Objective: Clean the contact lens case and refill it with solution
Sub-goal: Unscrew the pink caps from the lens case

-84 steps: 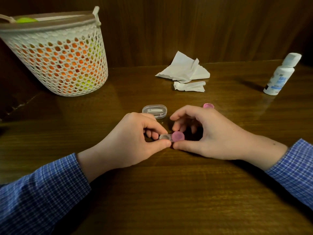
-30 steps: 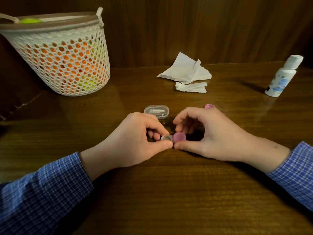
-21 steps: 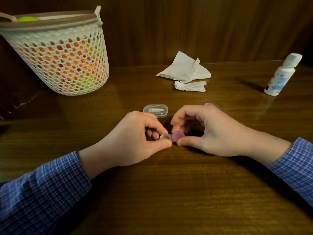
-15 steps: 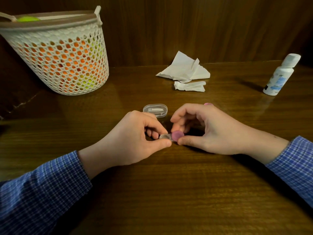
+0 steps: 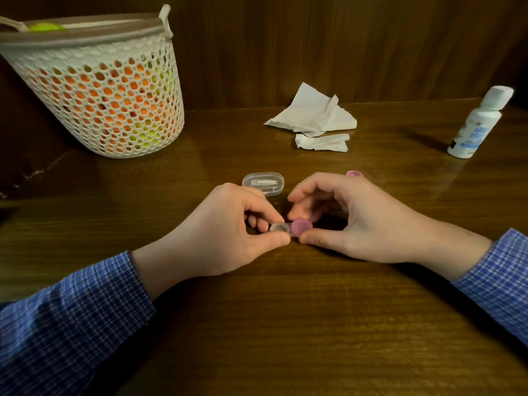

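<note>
A: Report the orientation of the contact lens case (image 5: pixel 281 228).

B: It lies low over the wooden table (image 5: pixel 285 324), near centre, long axis running left to right. The uncapped clear well is at the left end; the pink cap (image 5: pixel 301 226) sits on the right well, top face tilted toward the camera.

A: Surrounding items, largest first?

B: White mesh basket (image 5: pixel 108 101), far left, holding orange and yellow-green contents. Crumpled tissues (image 5: pixel 314 115) at the rear centre. White solution bottle (image 5: pixel 477 127), far right, cap on, well apart from the hands. Clear oblong box (image 5: pixel 264 182) just behind the left knuckles. A second pink cap (image 5: pixel 354 173) shows behind the right hand, mostly hidden.

A: Grip condition?

B: Left hand (image 5: pixel 223 241): thumb and forefinger pinch the clear end of the case, remaining fingers curled under. Right hand (image 5: pixel 357 221): thumb and curled fingers close round the rim of the pink cap. The two thumb tips are almost touching below the case.
</note>
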The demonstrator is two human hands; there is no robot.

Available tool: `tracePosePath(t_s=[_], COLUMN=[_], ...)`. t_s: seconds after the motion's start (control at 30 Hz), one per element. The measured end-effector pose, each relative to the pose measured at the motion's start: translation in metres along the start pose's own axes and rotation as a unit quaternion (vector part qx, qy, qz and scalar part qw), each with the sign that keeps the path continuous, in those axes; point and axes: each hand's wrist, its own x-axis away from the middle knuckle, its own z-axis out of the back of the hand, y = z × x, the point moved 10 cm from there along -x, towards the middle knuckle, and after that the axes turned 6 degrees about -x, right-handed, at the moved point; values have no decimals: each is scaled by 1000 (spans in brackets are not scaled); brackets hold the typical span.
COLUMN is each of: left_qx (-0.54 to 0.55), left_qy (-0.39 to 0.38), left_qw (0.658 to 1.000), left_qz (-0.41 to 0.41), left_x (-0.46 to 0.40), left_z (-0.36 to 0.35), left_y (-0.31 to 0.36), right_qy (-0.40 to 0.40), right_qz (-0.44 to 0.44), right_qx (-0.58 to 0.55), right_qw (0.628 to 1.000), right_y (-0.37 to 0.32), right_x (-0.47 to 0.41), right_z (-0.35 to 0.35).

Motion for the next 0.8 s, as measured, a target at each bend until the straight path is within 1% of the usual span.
tracePosePath(t_s=[0.07, 0.13, 0.33, 0.53, 0.67, 0.8], left_qx=[-2, -2, 1, -13, -7, -9], left_qy=[1, 2, -2, -1, -4, -4], left_qw=[1000, 1000, 1000, 1000, 1000, 1000], left_qz=[-2, -4, 2, 0, 4, 4], left_x=[0, 0, 0, 0, -1, 0], left_z=[0, 0, -1, -1, -1, -1], left_y=[1, 1, -1, 0, 0, 0], right_qy=[24, 44, 5, 48, 15, 20], right_qz=[11, -3, 0, -7, -3, 2], right_qx=[48, 67, 6, 36, 2, 3], right_qw=[999, 997, 1000, 998, 1000, 1000], right_y=[-2, 0, 2, 3, 2, 0], right_x=[2, 2, 2, 2, 2, 4], right_z=[2, 5, 0, 4, 0, 0])
